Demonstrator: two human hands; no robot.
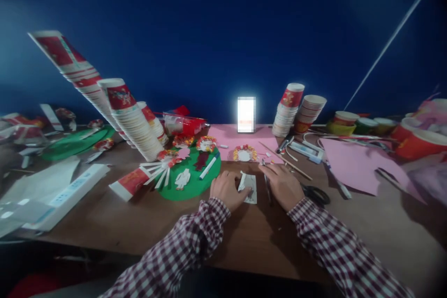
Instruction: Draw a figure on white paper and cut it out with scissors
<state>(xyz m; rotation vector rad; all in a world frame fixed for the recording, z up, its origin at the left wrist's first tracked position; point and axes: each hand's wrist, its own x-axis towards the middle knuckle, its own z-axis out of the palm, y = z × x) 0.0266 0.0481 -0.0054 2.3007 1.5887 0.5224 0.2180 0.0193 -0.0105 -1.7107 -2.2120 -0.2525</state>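
1. Checked sleeves (pixel 185 237) lie nearest, reaching in from below the paper (pixel 250 182)
2. Far left of the paper: cups (pixel 134 118), stacked and leaning in view
3. Closer on its left: a green disc (pixel 197 192) bearing a white cut-out (pixel 182 179) that looks finished, and a marker (pixel 209 166)
4. Left hand (pixel 226 190): thumb across the paper, fingers bent at its left; pinching or only pressing, I cannot tell
5. Beyond the paper: a ring (pixel 237 153) of coloured bits, seemingly done
6. Paper: between both hands, an oblong with no clear cut, so probably unfinished; its marks are too faint to read
7. Right hand (pixel 284 184): palm down right of the paper, a dark tool (pixel 267 188) by it; grip unclear
8. Farther right of the paper: scissors (pixel 309 190), free of both hands
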